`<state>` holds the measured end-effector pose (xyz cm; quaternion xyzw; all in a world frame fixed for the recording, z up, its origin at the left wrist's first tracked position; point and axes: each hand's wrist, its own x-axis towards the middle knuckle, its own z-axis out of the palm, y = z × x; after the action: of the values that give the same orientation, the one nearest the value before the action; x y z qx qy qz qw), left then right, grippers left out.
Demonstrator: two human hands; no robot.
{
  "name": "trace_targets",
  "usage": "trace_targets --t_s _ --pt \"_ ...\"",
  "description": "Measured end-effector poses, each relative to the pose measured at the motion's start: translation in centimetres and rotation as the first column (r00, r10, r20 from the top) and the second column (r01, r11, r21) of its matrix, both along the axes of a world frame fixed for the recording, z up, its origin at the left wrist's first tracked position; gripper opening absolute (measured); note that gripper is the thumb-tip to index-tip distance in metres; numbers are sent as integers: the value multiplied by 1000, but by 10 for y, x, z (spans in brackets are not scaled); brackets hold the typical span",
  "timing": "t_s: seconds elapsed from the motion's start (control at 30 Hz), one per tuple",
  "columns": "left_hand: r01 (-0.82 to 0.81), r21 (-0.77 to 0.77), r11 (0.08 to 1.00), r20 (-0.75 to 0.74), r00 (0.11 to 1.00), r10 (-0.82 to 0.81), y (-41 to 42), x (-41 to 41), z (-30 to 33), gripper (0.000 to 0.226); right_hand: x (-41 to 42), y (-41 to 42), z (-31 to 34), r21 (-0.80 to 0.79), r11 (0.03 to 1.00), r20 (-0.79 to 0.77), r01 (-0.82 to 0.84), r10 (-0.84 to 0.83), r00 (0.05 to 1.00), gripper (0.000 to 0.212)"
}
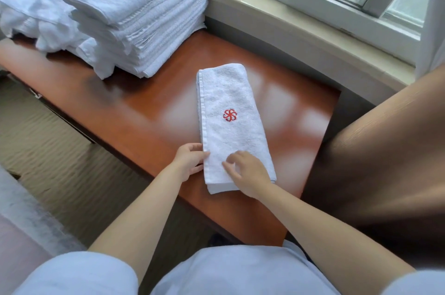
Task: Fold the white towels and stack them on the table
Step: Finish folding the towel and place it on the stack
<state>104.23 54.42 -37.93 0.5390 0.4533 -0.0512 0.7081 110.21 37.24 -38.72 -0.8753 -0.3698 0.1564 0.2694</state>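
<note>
Your left hand point(190, 159) pinches the near left edge of the long-folded towel point(231, 126), and your right hand point(245, 171) rests on it with fingers loosely spread. Fold the near end up toward the red emblem point(230, 115), edges flush. The counter point(134, 106) offers bare room between this towel and the stack point(144, 24) beyond.

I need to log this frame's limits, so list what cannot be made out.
Head view only:
- Long folded white towel: the layer count is hidden under the top layer and the right hand.
- Left hand: its fingertips are hidden at the towel's edge.
- Tall stack of folded white towels: its far side is cut by the top edge.
- Loose white towels: blurred, count unclear.
</note>
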Motion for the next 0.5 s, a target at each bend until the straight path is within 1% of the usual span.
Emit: trace_targets --t_s 0.03,0.07,0.13,0.2,0.23,0.27,0.3,0.33,0.37,0.4,0.43,0.5 --pt "-24 -3 1000 -15 1000 24 1 0 -1 29 4 0 -2 57 984 39 167 -169 985 24" --pt "-51 -5 999 -33 998 50 2 0 -1 29 9 0 -3 55 948 61 314 -318 946 24" --pt "-79 16 997 -89 993 80 2 -2 -2 24 18 -5 -6 -91 847 46 524 -522 851 38" --pt "-58 64 996 -148 987 67 -2 -2 -3 24 26 -14 -12 -259 742 -46 618 -649 760 50" --pt "-37 78 996 -170 984 50 -4 0 -2 23 29 -19 -15 -288 710 -133 642 -694 708 51" --pt "-14 79 997 -185 982 29 -5 1 -1 20 32 -23 -19 -263 700 -246 664 -714 655 49" --pt "8 71 997 -196 981 6 -7 3 4 17 34 -25 -21 -200 695 -362 691 -708 607 44" --pt "26 54 998 -204 979 -15 -8 4 8 23 37 -27 -21 -137 685 -450 715 -686 571 42" --pt "53 43 998 -222 974 -43 -8 6 12 32 40 -29 -20 -118 689 -498 715 -664 558 44" --pt "91 46 995 -241 967 -78 -8 8 14 37 45 -30 -18 -163 719 -514 676 -646 564 44" --pt "118 57 991 -254 962 -100 -7 10 14 38 49 -32 -17 -249 751 -518 612 -637 570 42" --pt "92 90 992 -236 969 -69 -6 14 14 34 55 -34 -12 -426 778 -532 462 -628 568 36"
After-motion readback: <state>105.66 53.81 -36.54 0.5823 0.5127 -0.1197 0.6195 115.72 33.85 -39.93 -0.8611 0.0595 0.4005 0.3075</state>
